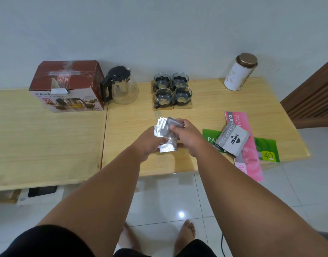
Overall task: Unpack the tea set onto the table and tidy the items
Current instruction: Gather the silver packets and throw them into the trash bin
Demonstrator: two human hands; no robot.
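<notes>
Head view: light wooden table (205,115) against a white wall. Red cardboard box (67,86) at rear left, closed, touching or just beside the glass teapot (120,86) with black lid and handle. Four glass cups (172,88) in black holders stand two by two on wooden coasters, centre rear. White tin (240,72), bronze lid, rear right. Pink and green paper pads (250,145) overlap at right edge, grey stamp-pad box (232,139) on top. Left hand (150,143) and right hand (185,134) both closed on a bunch of silver foil sachets (167,134), above the table's front middle.
</notes>
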